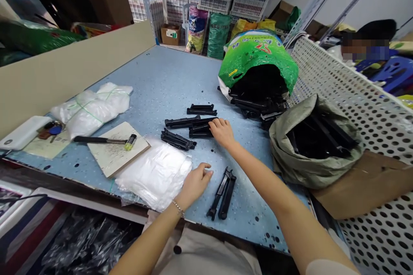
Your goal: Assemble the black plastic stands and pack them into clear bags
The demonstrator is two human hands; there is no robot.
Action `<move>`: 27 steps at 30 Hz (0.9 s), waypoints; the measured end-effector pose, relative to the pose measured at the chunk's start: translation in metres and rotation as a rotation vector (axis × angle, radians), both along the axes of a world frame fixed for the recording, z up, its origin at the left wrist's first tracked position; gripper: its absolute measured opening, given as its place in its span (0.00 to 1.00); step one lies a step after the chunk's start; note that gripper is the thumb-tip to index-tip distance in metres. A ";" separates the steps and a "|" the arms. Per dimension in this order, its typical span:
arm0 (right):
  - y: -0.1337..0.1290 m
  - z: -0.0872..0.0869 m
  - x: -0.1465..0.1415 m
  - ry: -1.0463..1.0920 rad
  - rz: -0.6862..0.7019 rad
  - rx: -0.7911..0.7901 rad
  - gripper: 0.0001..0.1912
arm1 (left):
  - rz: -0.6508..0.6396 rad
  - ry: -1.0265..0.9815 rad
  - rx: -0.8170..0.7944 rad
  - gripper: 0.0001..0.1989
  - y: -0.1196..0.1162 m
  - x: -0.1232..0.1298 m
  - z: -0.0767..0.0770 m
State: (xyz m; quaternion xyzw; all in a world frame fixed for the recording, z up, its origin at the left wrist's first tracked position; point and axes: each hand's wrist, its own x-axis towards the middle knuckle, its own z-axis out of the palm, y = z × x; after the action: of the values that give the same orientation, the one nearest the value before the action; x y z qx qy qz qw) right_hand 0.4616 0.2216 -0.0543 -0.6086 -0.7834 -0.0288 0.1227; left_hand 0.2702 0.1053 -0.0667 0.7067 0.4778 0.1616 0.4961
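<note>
My right hand (222, 131) reaches across the blue table, its fingers closed on the right end of a black plastic part (200, 130). Beside that part lie another long black part (181, 122), a black pair (201, 109) behind, and a black bundle (177, 139) in front. My left hand (196, 181) is held low over the table, thumb and fingers apart, with nothing in it. It is next to a stack of clear plastic bags (155, 172). To its right, two black parts (222, 193) lie side by side near the front edge.
A green sack (258, 56) spills black parts at the back right; an olive sack (280, 146) holds more. A hammer (106, 140) rests on a board (112, 154) at left, near tied plastic bags (87, 109). A perforated white panel (364, 90) borders the right; a person sits beyond.
</note>
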 end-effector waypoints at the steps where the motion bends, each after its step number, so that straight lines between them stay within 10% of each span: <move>1: 0.001 0.001 0.002 0.010 -0.008 0.002 0.13 | 0.044 -0.058 -0.029 0.15 0.006 -0.002 -0.001; 10: -0.023 0.031 -0.014 0.366 -0.190 -0.011 0.17 | 0.310 -0.547 -0.161 0.27 0.031 -0.003 0.006; 13: -0.071 0.033 -0.042 1.022 -0.052 -0.326 0.22 | 0.279 -0.795 -0.245 0.35 0.039 -0.007 0.026; 16: -0.113 0.035 -0.059 1.238 0.090 -0.634 0.27 | 0.186 -0.885 -0.327 0.33 0.040 -0.012 0.048; 20: -0.127 0.049 -0.048 1.032 -0.055 -0.282 0.23 | 0.275 -0.775 -0.268 0.25 0.029 -0.017 0.067; 27: -0.096 0.069 -0.042 0.508 0.022 0.190 0.25 | 0.232 -0.793 -0.657 0.21 0.008 -0.008 0.077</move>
State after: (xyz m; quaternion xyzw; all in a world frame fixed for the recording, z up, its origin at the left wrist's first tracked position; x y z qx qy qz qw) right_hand 0.4201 0.1260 0.0145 -0.5736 -0.7279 0.0528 0.3721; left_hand 0.2620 0.1129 0.0105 0.3407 0.3540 0.3123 0.8130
